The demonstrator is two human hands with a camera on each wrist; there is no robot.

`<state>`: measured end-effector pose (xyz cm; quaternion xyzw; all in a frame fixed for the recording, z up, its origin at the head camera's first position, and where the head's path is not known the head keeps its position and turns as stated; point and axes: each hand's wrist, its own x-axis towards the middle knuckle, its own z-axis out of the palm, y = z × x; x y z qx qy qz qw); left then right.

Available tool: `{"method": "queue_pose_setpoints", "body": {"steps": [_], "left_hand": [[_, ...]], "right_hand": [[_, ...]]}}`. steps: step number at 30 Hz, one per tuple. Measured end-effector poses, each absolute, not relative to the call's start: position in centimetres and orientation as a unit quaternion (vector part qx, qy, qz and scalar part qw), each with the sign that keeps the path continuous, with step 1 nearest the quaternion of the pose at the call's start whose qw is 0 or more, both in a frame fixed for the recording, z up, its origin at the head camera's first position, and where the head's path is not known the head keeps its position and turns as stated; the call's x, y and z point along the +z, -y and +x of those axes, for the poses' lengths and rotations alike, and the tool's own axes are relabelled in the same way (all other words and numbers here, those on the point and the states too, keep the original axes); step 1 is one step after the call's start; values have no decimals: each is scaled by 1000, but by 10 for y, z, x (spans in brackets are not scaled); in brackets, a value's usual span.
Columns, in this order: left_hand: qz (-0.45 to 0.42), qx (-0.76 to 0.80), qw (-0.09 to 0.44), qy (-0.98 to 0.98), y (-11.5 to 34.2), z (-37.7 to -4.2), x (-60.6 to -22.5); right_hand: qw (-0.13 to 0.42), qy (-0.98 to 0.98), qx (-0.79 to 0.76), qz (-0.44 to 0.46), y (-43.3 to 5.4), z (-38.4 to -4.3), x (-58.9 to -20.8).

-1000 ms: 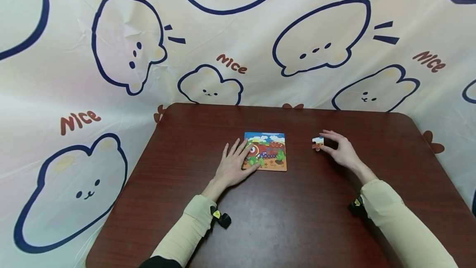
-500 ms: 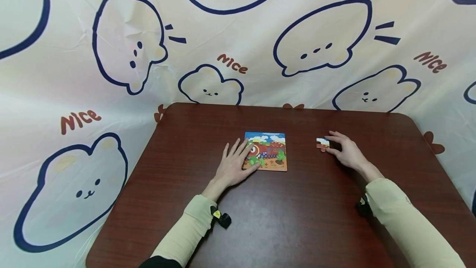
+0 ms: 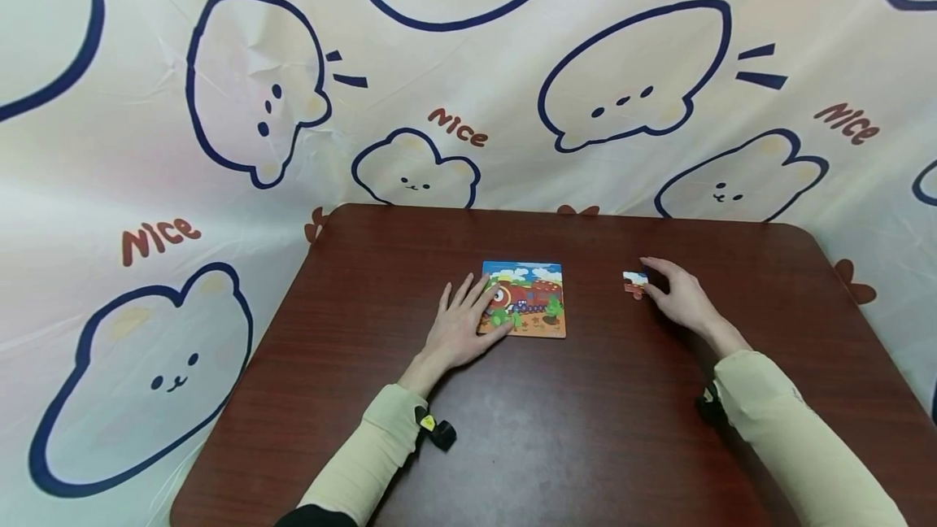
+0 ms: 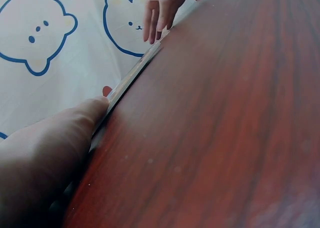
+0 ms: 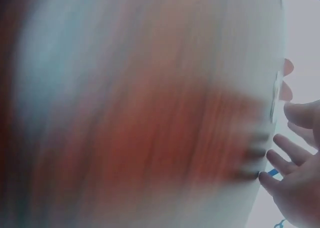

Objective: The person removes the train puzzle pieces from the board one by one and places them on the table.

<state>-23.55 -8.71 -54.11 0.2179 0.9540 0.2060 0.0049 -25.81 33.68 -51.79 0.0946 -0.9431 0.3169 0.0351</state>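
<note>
A square picture puzzle (image 3: 538, 299) with a red train, green bushes and blue sky lies flat on the table. My left hand (image 3: 459, 328) rests with spread fingers over its left side, the thumb along the near edge. Farther right lies a small piece of a similar picture (image 3: 634, 280), with sky, clouds and a reddish lower part; whether it is one piece or more is too small to tell. My right hand (image 3: 682, 297) is just right of it, thumb at its edge and fingers raised above the table. In the right wrist view, the fingers (image 5: 295, 160) look extended and apart.
The dark brown wooden table (image 3: 556, 429) has rounded far corners. Behind it hangs a pale cloth (image 3: 505, 71) with blue-outlined bears. A black wrist camera (image 3: 442, 434) sits at my left cuff, close to the tabletop.
The right hand slid the small picture piece a little to the right, then loosened its fingers from it. The piece now stays in place. The left hand has not moved.
</note>
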Motion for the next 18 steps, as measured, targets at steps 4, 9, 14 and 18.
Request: {"method": "queue_pose_setpoints", "body": {"steps": [4,9,14,18], "left_hand": [[218,206,4,-954,87,-235,-541],[216,203,5,-955,87,-236,-542],[216,199,6,-956,86,-236,-542],[216,200,5,-956,86,-236,-541]], "right_hand": [[11,936,340,87,-318,-258,-506],[-8,924,373,86,-295,-263,-499],[-13,918,384,93,-274,-270,-498],[-19,918,384,95,-256,-273,-498]]}}
